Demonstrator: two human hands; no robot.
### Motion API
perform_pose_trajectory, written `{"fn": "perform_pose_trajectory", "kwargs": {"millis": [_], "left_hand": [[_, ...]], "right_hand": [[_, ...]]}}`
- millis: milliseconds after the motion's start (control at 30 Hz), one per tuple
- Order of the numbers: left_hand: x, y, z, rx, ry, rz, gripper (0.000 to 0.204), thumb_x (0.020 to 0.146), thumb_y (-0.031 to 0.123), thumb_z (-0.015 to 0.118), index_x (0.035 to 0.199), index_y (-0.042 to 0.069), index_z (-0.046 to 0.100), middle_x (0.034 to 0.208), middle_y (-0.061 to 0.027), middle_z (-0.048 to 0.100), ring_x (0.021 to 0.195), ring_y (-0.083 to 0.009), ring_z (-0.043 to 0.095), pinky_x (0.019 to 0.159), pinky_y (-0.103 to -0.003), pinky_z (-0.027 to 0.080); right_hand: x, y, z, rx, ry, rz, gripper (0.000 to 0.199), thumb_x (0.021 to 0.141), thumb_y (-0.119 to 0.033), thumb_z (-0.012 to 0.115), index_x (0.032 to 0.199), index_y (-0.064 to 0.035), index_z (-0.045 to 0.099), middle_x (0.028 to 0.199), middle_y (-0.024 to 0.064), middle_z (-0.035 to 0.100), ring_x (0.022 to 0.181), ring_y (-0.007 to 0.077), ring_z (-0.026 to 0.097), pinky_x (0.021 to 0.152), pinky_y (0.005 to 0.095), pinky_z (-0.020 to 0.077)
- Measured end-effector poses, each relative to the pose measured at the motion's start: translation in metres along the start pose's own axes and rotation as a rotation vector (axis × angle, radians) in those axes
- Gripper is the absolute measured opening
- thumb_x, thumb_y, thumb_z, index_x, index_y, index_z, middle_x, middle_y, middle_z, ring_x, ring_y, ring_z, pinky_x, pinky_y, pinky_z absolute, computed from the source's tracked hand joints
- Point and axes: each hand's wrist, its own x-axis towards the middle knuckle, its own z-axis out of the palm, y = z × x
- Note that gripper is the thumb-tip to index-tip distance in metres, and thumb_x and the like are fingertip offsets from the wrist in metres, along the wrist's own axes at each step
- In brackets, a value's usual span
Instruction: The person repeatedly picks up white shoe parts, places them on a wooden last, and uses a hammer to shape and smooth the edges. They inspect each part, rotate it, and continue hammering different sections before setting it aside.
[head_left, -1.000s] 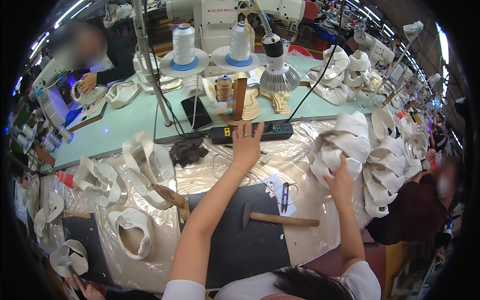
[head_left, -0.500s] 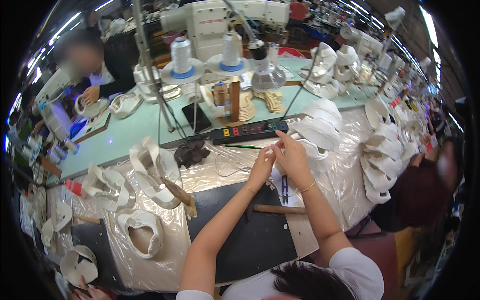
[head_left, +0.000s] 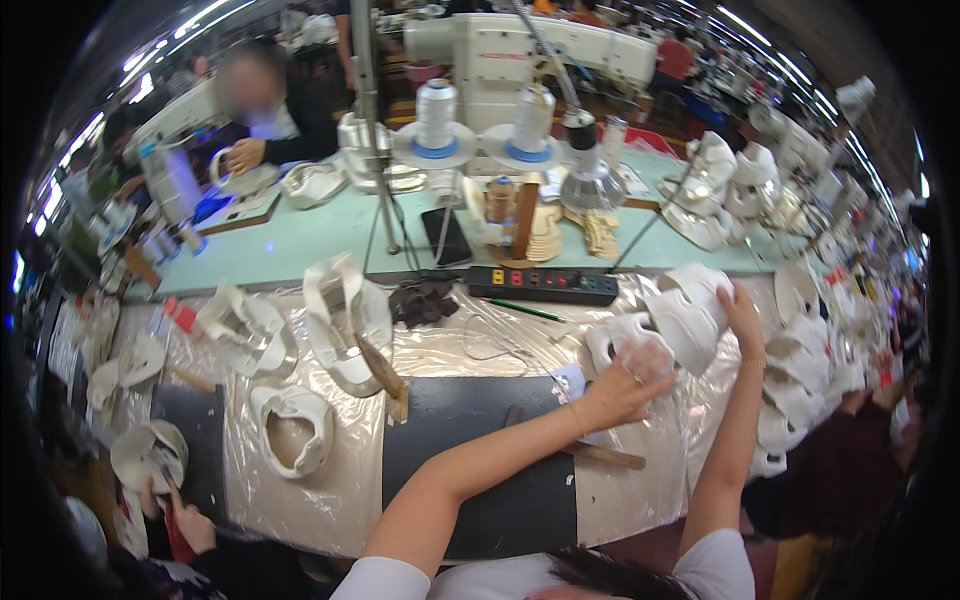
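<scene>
A nested stack of white shoe uppers [head_left: 685,325] leans at the right of the plastic-covered table. At the stack's far right end, my right hand [head_left: 738,318] has its fingers bent round the edge of an upper. My left hand [head_left: 632,385] lies with fingers spread against the near side of the stack, by the front upper [head_left: 622,335]. Beneath my left forearm is a hammer with a wooden handle [head_left: 605,456], partly hidden, on a black mat [head_left: 480,510]. A scrap of white paper [head_left: 570,380] shows beside my left wrist.
Loose uppers [head_left: 292,430] and a wooden tool [head_left: 380,368] occupy the left side. A black power strip [head_left: 540,285], green pencil [head_left: 525,309] and crumpled dark cloth [head_left: 422,302] lie along the back. More uppers [head_left: 797,365] stand far right. Co-worker's hands [head_left: 185,515] hold a piece lower left.
My hands have parted from their fingertip-to-fingertip position and moved right onto the stack of uppers. The stack appears shifted and tilted. The whole view has turned slightly.
</scene>
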Motion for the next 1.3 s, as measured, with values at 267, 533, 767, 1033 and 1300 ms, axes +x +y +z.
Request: {"fn": "perform_pose_trajectory", "kwargs": {"millis": [267, 533, 767, 1033, 1300], "left_hand": [[-0.013, 0.009, 0.022, 0.248, 0.003, 0.102, 0.026, 0.082, 0.019, 0.055, 0.105, 0.007, 0.060, 0.114, -0.0100, 0.053, 0.113, -0.0268, 0.050, 0.101, -0.045, 0.037], [-0.025, 0.001, 0.014, 0.254, -0.029, 0.076, 0.015, 0.079, 0.017, 0.055, 0.090, 0.008, 0.061, 0.092, -0.0058, 0.057, 0.094, -0.0218, 0.056, 0.089, -0.038, 0.041], [-0.019, -0.028, -0.004, 0.234, -0.230, 0.100, 0.009, 0.082, 0.018, 0.055, 0.088, 0.015, 0.061, 0.092, -0.0024, 0.058, 0.096, -0.0195, 0.058, 0.088, -0.040, 0.041], [-0.027, -0.093, -0.083, 0.317, -0.349, 0.073, 0.013, 0.081, 0.015, 0.059, 0.094, 0.017, 0.059, 0.099, -0.0016, 0.057, 0.104, -0.0185, 0.055, 0.089, -0.041, 0.039], [-0.070, -0.103, -0.119, 0.313, -0.397, -0.130, 0.016, 0.084, 0.013, 0.058, 0.099, 0.016, 0.059, 0.111, -0.0046, 0.059, 0.126, -0.0237, 0.050, 0.108, -0.050, 0.035]], "right_hand": [[-0.013, 0.021, 0.003, 0.510, -0.058, -0.013, 0.052, 0.092, -0.033, 0.067, 0.129, 0.0023, 0.054, 0.116, 0.0083, 0.064, 0.104, 0.0155, 0.058, 0.093, 0.0280, 0.0440], [0.009, 0.020, 0.026, 0.391, 0.213, -0.021, 0.049, 0.090, -0.037, 0.069, 0.116, 0.0031, 0.060, 0.104, 0.0102, 0.067, 0.092, 0.0150, 0.059, 0.083, 0.0297, 0.0474], [0.005, -0.001, 0.024, 0.316, 0.128, -0.047, 0.052, 0.087, -0.037, 0.073, 0.114, 0.0045, 0.060, 0.103, 0.0137, 0.066, 0.092, 0.0199, 0.060, 0.085, 0.0326, 0.0474], [-0.010, -0.040, 0.031, 0.415, 0.025, -0.100, 0.056, 0.087, -0.036, 0.073, 0.120, 0.0054, 0.056, 0.106, 0.0137, 0.066, 0.095, 0.0199, 0.061, 0.086, 0.0326, 0.0486], [-0.043, -0.088, 0.047, 0.375, -0.054, -0.094, 0.053, 0.084, -0.028, 0.075, 0.121, 0.0044, 0.056, 0.105, 0.0141, 0.067, 0.092, 0.0178, 0.063, 0.080, 0.0310, 0.0508]]}}
